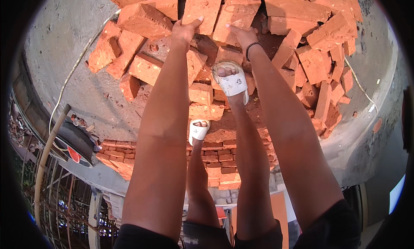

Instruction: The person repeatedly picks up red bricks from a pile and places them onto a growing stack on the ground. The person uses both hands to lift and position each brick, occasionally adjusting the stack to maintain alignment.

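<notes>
Both my arms reach forward to a heap of orange-red bricks. My left hand (184, 32) grips the near left corner of a brick (202, 10), its thumb on the top face and its fingers mostly hidden down the side. My right hand (244, 35), with a dark beaded bracelet (253, 50) at the wrist, holds the near right end of a neighbouring brick (238, 12), thumb on top. These two bricks lie side by side with a narrow dark gap between them. Whether they are lifted off the heap I cannot tell.
Loose bricks (321, 61) lie tilted around my hands. My feet in white sandals (233, 83) stand among bricks. Behind them is a neat brick stack (220, 163). A pale hose (71, 72) crosses the grey concrete floor (56, 46) at left, near a bamboo pole (45, 156).
</notes>
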A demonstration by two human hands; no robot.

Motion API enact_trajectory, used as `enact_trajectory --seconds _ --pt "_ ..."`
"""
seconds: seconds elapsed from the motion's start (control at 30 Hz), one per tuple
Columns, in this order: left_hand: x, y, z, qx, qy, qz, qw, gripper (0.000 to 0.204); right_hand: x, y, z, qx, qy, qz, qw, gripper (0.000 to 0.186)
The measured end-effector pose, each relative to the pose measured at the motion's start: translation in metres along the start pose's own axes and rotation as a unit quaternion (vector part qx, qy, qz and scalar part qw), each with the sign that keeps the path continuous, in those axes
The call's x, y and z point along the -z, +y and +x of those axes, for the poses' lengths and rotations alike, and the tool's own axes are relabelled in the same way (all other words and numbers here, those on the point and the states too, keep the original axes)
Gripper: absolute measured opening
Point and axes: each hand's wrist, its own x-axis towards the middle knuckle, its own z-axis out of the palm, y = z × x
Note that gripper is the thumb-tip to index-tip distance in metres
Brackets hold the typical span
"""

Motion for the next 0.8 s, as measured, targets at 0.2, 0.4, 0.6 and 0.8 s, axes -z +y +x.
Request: enact_trajectory --seconds 0.2,0.4,0.6,0.8 --pt "0.023 0.003 -0.027 0.026 -0.083 0.02 0.996 0.121 0.019 0.007 -0.021 0.093 -0.069 -0.063 0.991 0.084" --pt "-0.026 0.015 -0.112 0.112 0.024 -0.462 0.879 0.067 0.04 -0.011 -0.066 -0.017 -0.001 -0.095 0.995 0.049" --pt "0.001 0.003 -0.199 0.28 0.17 -0.365 0.872 0.076 0.091 -0.027 -0.134 -0.107 -0.074 -0.243 0.961 0.055" --pt "0.103 -0.186 -0.355 0.209 0.086 -0.53 0.817 0.068 0.1 0.007 -0.227 -0.014 -0.027 -0.286 0.958 0.057"
